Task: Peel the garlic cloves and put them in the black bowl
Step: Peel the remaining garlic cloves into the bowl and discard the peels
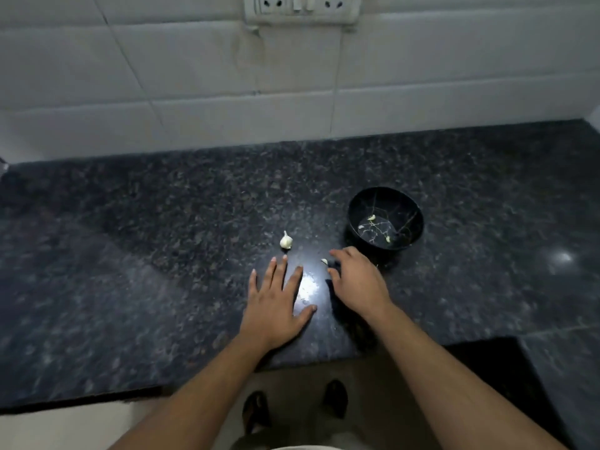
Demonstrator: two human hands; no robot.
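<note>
Your left hand (pixel 276 306) flat on worktop (pixel 130 254), fingers spread, bracing. Right hand (pixel 357 280) loosely curled, empty, beside loose clove (pixel 324 261). Garlic bulb (pixel 286 241) ahead; black bowl (pixel 385 219) (few cloves inside) within reach.

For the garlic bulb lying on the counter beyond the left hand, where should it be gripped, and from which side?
Grip the garlic bulb across its round lower body, coming from above with fingers on opposite sides. Its thin stem tip points up and away and looks too slim to hold. The left hand lies flat just short of it, so it seems best placed.
</note>
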